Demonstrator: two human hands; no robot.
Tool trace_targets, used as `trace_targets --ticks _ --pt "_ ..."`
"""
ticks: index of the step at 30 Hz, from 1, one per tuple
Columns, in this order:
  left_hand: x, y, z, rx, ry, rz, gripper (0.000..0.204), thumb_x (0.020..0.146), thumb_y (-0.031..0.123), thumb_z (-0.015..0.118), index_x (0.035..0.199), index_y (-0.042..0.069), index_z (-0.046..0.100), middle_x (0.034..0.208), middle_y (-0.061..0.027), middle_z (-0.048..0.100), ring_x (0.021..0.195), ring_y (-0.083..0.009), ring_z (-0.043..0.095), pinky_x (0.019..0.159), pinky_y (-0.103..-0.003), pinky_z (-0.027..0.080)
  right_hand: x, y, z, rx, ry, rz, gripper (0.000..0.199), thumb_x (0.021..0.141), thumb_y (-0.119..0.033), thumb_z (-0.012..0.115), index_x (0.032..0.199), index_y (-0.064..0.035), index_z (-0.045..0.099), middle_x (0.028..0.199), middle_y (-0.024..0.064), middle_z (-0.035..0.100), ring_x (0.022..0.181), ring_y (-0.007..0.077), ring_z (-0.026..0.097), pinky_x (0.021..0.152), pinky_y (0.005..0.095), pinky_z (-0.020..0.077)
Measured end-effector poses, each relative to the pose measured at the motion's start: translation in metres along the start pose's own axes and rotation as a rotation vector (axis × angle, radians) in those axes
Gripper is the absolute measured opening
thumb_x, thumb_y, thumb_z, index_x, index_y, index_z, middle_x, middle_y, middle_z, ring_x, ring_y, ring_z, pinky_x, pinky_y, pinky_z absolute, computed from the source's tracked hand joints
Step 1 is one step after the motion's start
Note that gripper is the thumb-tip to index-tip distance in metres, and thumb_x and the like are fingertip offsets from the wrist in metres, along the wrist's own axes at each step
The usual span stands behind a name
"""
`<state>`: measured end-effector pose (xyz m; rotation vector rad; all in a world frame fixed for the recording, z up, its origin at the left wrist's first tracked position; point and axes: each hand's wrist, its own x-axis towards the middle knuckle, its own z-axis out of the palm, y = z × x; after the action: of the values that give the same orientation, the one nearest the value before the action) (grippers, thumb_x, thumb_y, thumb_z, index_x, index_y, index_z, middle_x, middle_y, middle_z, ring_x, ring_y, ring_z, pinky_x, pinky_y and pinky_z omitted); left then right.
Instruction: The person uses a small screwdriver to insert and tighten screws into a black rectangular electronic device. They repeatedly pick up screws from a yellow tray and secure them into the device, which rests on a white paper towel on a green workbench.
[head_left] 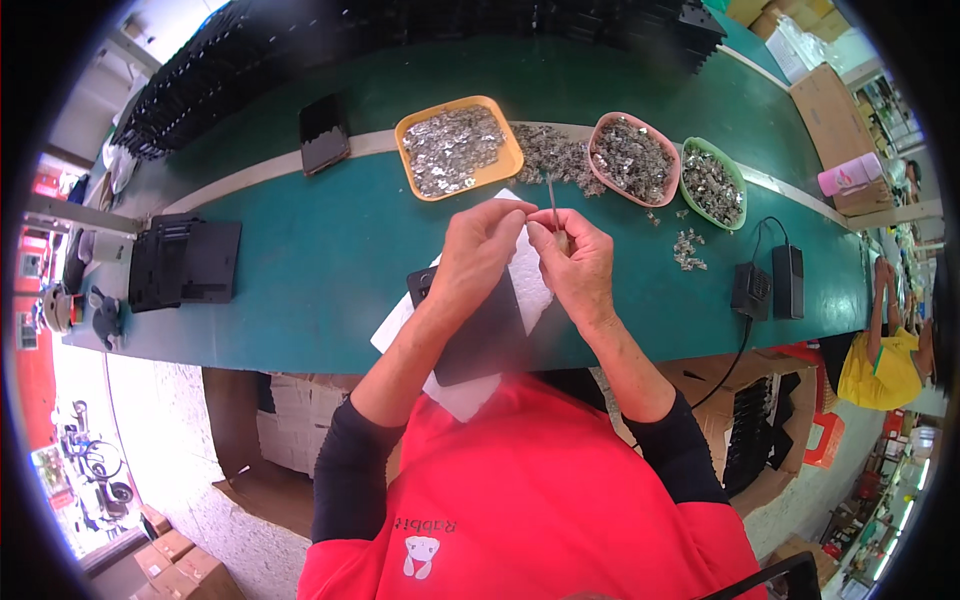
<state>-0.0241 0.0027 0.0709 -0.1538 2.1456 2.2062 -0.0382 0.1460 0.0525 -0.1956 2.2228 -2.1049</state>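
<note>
My left hand [478, 250] is closed in a pinch, its fingertips meeting those of my right hand; whatever small thing lies between them is too small to make out. In my right hand [580, 262] is a thin tool with a narrow metal shaft [551, 192] pointing away from me; its kind is unclear. Below my left hand a flat black plastic panel [485, 335] rests over a white padded sheet [533, 285] at the table's near edge. My left wrist and forearm cover part of the panel.
On the green table [330, 260] stand a yellow tray [513, 165], a pink tray [672, 175] and a green tray [738, 200] of small metal pieces, with a loose metal pile [553, 155] between. Black panels [210, 262] lie left; a black adapter [752, 290] sits right. Another person [880, 370] is at right.
</note>
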Motion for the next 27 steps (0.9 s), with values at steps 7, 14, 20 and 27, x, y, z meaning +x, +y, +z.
trace_targets --ticks 7,14,20,27 --pt "-0.027 -0.002 -0.016 -0.283 0.044 -0.142 0.022 0.095 0.016 0.06 0.106 -0.003 0.066 0.083 -0.0023 0.065 0.071 -0.0076 0.061 0.065 -0.021 0.05 -0.003 -0.003 0.011 -0.009 -0.123 0.031 0.016 0.09 -0.015 0.065 0.086 0.0006 0.063 0.063 -0.0037 0.057 0.051 0.0004 0.045 0.043 0.0207 0.0338" --pt "-0.037 -0.008 -0.039 -0.362 0.04 -0.156 0.02 0.097 0.017 0.058 0.103 -0.002 0.062 0.09 -0.0074 0.067 0.075 -0.013 0.067 0.064 -0.025 0.055 -0.005 -0.019 0.027 0.203 -0.263 0.255 0.014 0.093 -0.013 0.063 0.092 0.0005 0.061 0.065 -0.0007 0.057 0.044 0.0018 0.045 0.037 0.0189 0.0312" --pt "-0.047 -0.011 -0.058 -0.305 0.114 -0.165 0.019 0.097 0.017 0.058 0.1 -0.002 0.061 0.087 -0.0079 0.065 0.071 -0.0134 0.066 0.06 -0.025 0.055 0.012 -0.011 0.012 -0.473 -0.305 -0.184 0.021 0.086 -0.017 0.067 0.097 0.001 0.068 0.08 0.0095 0.067 0.068 0.0175 0.063 0.062 0.0292 0.05" --pt "-0.061 -0.019 -0.075 -0.107 0.215 -0.182 0.018 0.094 0.011 0.059 0.098 -0.006 0.062 0.083 -0.0099 0.066 0.067 -0.0135 0.066 0.059 -0.024 0.056 0.01 0.0 0.014 -0.717 -0.435 -0.048 0.026 0.079 -0.018 0.069 0.099 -0.0012 0.069 0.082 0.0172 0.065 0.076 0.0229 0.064 0.071 0.0331 0.0498"
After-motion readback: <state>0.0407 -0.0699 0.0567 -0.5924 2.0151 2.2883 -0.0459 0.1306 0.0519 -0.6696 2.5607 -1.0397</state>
